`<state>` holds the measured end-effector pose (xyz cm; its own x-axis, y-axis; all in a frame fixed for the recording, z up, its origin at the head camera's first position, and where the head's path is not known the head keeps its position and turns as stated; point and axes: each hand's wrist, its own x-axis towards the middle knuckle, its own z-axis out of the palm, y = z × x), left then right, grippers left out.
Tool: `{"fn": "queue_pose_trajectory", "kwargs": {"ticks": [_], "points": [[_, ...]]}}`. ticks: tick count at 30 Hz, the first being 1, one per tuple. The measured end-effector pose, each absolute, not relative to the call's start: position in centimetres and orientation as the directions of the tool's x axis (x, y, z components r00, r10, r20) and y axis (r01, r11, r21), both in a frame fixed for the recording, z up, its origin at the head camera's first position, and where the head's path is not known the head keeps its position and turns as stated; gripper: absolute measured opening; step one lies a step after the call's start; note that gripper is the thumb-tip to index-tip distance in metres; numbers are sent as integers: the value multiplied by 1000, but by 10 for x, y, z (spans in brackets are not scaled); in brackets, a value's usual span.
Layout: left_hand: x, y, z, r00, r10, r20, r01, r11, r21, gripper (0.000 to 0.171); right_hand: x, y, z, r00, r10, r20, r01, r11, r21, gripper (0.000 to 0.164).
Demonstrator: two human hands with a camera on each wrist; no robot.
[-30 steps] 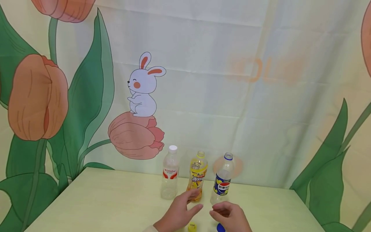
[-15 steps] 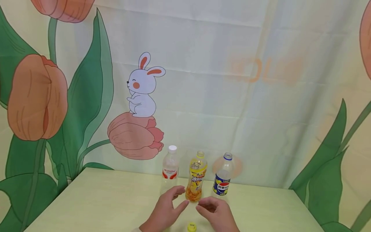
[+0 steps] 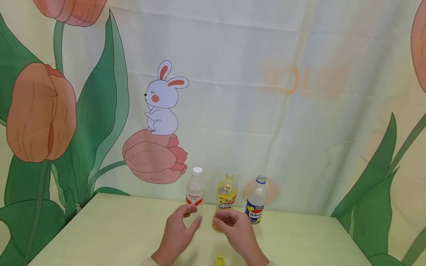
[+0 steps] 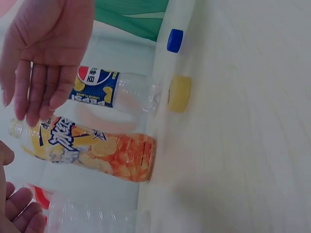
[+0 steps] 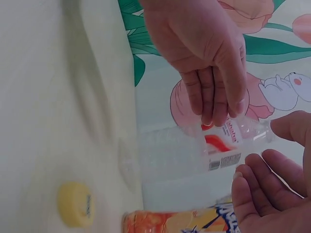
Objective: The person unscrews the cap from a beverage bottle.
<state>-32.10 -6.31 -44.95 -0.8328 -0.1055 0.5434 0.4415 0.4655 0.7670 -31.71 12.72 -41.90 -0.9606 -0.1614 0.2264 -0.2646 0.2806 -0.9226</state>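
My left hand (image 3: pixel 178 234) hovers in front of the capped clear bottle (image 3: pixel 196 186), thumb and fingers apart, nothing held. My right hand (image 3: pixel 237 231) hangs before the yellow-labelled tea bottle (image 3: pixel 227 194), fingers loosely bent; the right wrist view shows nothing in it. To the right is an uncapped Pepsi bottle (image 3: pixel 256 207) with a blue neck ring. All three bottles stand upright. The tea bottle has no cap either. Nearer the front lies a yellow cap (image 3: pixel 219 260). A blue cap (image 4: pixel 175 41) shows in the left wrist view; in the head view it is not visible.
A pale table (image 3: pixel 110 236) carries everything. Directly behind it hangs a cloth backdrop (image 3: pixel 233 111) printed with tulips and a rabbit.
Both hands have moved left: the left from the tea bottle towards the clear bottle, the right from the Pepsi bottle to the tea bottle. The blue cap has dropped out of the head view.
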Motion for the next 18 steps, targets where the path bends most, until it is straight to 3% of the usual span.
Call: {"fn": "queue_pose_trajectory", "kwargs": {"ticks": [9,18], "points": [[-341,-79,-445,-763,-210,612,458,494,739,41,-329,101,-397,-942,-98,321,-336,289,-896,40],[-368,-92,-450,-841,-161,517,408,439,801,60,-339,77,-365,-898,-18,439,-427,270,-863,51]]}}
